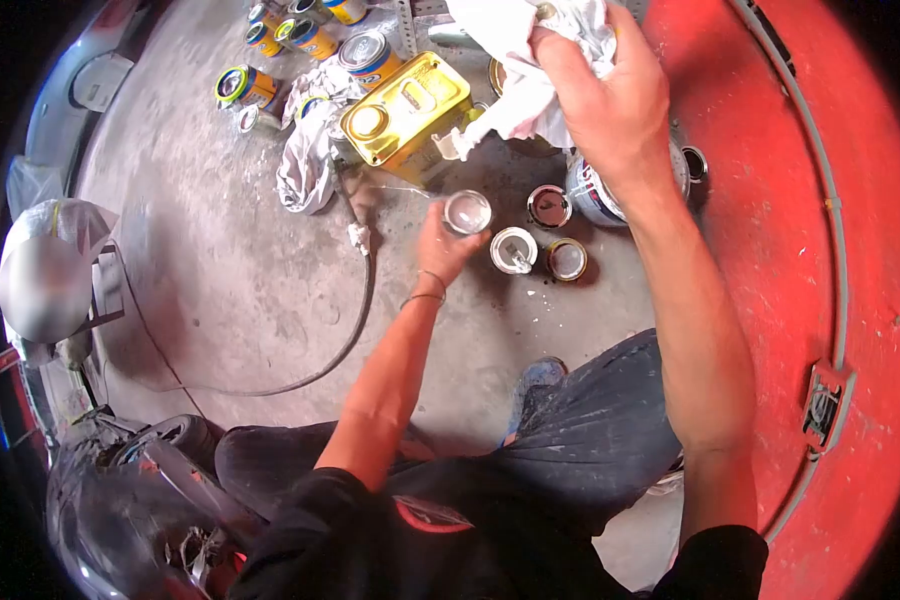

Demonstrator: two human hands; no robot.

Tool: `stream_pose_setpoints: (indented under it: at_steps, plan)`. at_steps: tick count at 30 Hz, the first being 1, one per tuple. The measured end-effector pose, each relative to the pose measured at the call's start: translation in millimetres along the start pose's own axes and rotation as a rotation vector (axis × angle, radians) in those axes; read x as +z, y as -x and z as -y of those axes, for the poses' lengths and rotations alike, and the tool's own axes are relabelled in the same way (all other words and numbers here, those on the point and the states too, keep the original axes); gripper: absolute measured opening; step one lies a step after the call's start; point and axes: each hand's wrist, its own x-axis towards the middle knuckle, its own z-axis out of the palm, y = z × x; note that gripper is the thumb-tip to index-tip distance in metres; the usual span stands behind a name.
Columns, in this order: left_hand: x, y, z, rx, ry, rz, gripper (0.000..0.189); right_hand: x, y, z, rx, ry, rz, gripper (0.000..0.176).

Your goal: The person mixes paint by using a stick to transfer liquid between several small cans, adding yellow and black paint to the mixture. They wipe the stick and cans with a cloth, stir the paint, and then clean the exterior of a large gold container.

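Note:
My left hand (442,246) is wrapped around a small open can (467,213) with whitish liquid in it, raised above the floor. High at the top, my right hand (610,110) grips a crumpled white rag (535,95) whose end hangs down to the left. Just beyond the left hand stands a yellow rectangular metal can (410,108) with a white cap. Close by on the floor are an open can with a dark reddish inside (549,206), a white-rimmed can (514,250) with something sticking out of it, and another small tin (567,260).
Several paint tins (245,88) and soiled rags (308,165) cluster at the upper left. A hose (358,325) curves over the concrete floor. A larger tin (595,195) sits beside the red panel (770,250) on the right. Dark vehicle parts (130,500) lie lower left.

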Motion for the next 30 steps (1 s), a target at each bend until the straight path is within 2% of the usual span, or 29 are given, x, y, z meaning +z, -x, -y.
stream_pose_setpoints:
  at_steps: [1,4,5,8,9,12,13,15,16,17,20,24,27,30]
  plan:
    - [7.2,3.1,-2.5,-0.051,-0.016,0.034,0.075,0.8,-0.6,-1.8,-0.007,-0.007,-0.009,0.035]
    - [19.6,11.9,-0.8,-0.015,-0.008,0.021,0.084,6.6,-1.6,2.5,-0.071,0.071,-0.040,0.035]
    - [22.8,10.0,23.7,0.018,-0.081,0.049,0.094,5.0,0.7,11.3,0.134,0.043,0.014,0.037]
    - [-1.4,16.6,41.4,-0.082,0.120,0.074,0.099,8.9,-1.1,11.2,0.190,-0.025,-0.028,0.037]
    - [-13.3,9.7,52.0,-0.084,0.158,-0.029,0.111,7.6,-2.7,-5.8,0.165,-0.051,-0.035,0.036]
    - [-73.0,-26.6,-3.2,0.001,0.123,-0.279,0.123,6.8,-8.9,-13.3,0.323,-0.238,-0.056,0.034]
    - [-88.4,-40.0,-20.4,0.061,0.170,-0.282,0.128,5.3,-10.4,-14.3,0.401,-0.422,-0.021,0.034]
    - [-111.4,-73.9,-38.9,0.178,0.189,-0.239,0.141,8.6,-11.7,-14.4,0.414,-0.456,-0.068,0.034]
    - [-115.1,-91.6,-49.8,0.300,0.257,-0.189,0.144,10.9,-11.4,-16.4,0.419,-0.473,-0.091,0.034]
    - [-117.8,-98.3,-59.2,0.296,0.230,-0.152,0.139,6.1,-11.3,-38.0,0.417,-0.400,-0.041,0.037]
    - [-123.6,-108.3,-76.0,0.276,0.145,-0.110,0.121,8.1,-4.6,-27.6,0.533,-0.440,0.000,0.040]
    - [-132.1,-91.2,-86.1,0.243,0.079,-0.151,0.102,10.5,-0.1,-17.7,0.562,-0.454,0.025,0.042]
    - [-134.9,-83.9,-68.4,0.245,0.060,-0.199,0.101,8.5,5.6,-20.7,0.564,-0.414,0.069,0.044]
    - [-142.9,-58.2,-71.2,0.222,0.194,-0.198,0.102,21.0,11.6,-10.1,0.550,-0.429,0.043,0.040]
